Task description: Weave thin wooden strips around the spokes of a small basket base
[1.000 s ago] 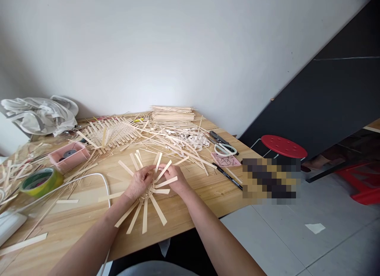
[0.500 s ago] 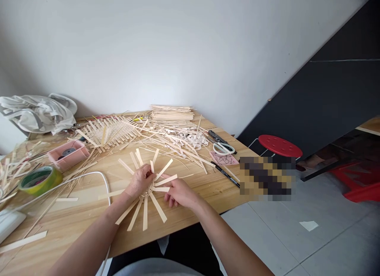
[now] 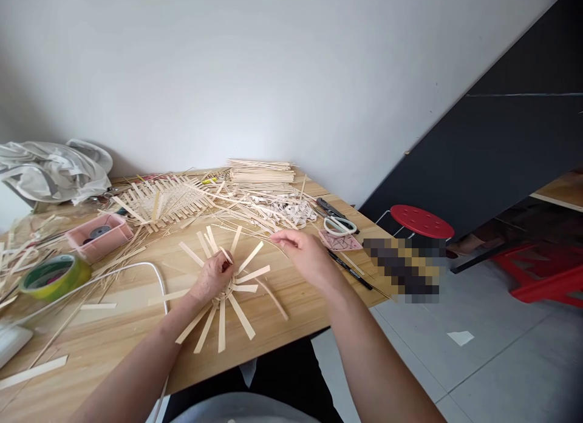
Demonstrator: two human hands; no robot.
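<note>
A spoked weave of flat bamboo strips (image 3: 240, 317) lies on the table, its strips fanning out from a small woven centre. Closed over that centre, my left hand (image 3: 214, 276) holds the weave down and hides part of it. A thin strip end (image 3: 273, 298) curves out from the weave's right side. Up and to the right of it is my right hand (image 3: 303, 253), palm down, with thumb and fingers pinched together on a thin bamboo strip (image 3: 246, 232) beside the loose pile.
Loose strips (image 3: 255, 213), a woven mat (image 3: 168, 198) and stacked strips (image 3: 262, 174) lie at the back. Scissors (image 3: 340, 226), a utility knife (image 3: 330, 207) and a black pen (image 3: 350, 270) are at the right. A pink box (image 3: 100, 235), tape roll (image 3: 54, 276) and white cable (image 3: 159, 277) stand left.
My right hand has left the weave's right edge and moved up and right to a thin strip near the pile. The left hand stays on the weave. A curved strip end now shows.
</note>
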